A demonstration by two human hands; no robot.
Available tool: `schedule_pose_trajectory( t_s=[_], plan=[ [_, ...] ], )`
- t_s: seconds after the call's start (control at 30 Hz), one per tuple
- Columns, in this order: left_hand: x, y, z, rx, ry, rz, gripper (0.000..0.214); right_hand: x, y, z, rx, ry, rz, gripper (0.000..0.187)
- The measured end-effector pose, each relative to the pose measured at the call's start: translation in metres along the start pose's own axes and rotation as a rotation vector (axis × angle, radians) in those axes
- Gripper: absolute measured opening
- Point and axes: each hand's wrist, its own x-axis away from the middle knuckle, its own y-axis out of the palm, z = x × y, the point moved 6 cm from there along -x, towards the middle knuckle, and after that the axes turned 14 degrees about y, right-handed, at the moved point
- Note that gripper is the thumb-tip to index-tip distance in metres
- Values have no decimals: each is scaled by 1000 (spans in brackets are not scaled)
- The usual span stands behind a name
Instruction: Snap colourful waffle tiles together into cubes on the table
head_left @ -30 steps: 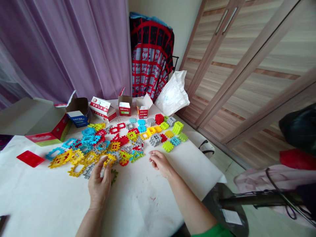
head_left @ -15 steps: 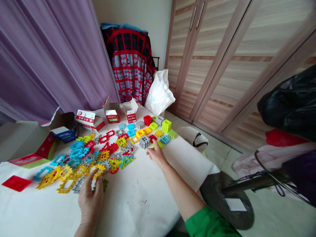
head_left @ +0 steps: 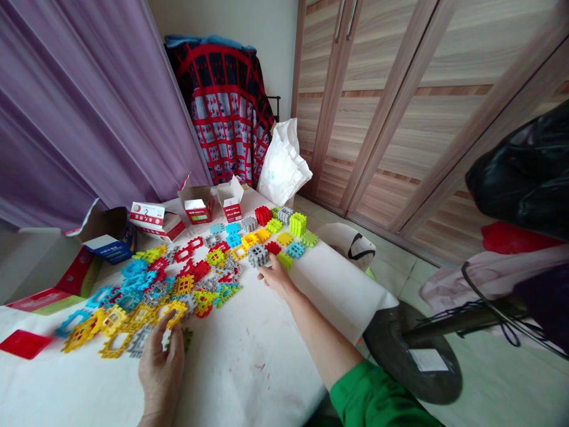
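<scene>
The grey interlocking cube point(head_left: 258, 256) is found on the white-covered table point(head_left: 231, 379), near the front edge of the group of assembled blocks. From the fingertips of the right hand point(head_left: 279, 277) it is placed just to the left and slightly farther from the body. By the right hand it is approached most closely; the left hand point(head_left: 162, 359) is kept well apart from it. No clear long axis is shown by the cube, since its sides look nearly equal.

On the right hand, the index finger and thumb are held a little apart, and nothing is seen between them. Whether the cube is touched by the fingertip cannot be told. Behind this hand, a lime-green block point(head_left: 285, 260) is partly hidden, and a red block point(head_left: 272, 248) is seen just beyond the fingers.

On the left hand, the thumb and index finger are also parted. A yellow notched piece point(head_left: 178, 311) is seen at their tips, but whether it is gripped or only lies behind them cannot be told.
</scene>
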Motion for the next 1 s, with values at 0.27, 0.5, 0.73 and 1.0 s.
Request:
schedule_pose_trajectory(
  t_s=[0.27,0.5,0.73,1.0],
  plan=[
    [1,0,3,6,-44,-7,50,3,-1,-5,90,-39,28,56],
    [0,-1,7,0,-32,0,44,27,-9,4,185,-213,141,67],
    [0,-2,9,-1,-13,-9,42,41,24,14,523,-231,-20,66],
    [0,-2,7,-2,-41,-1,44,27,27,6,496,-89,-33,72]
  ],
)
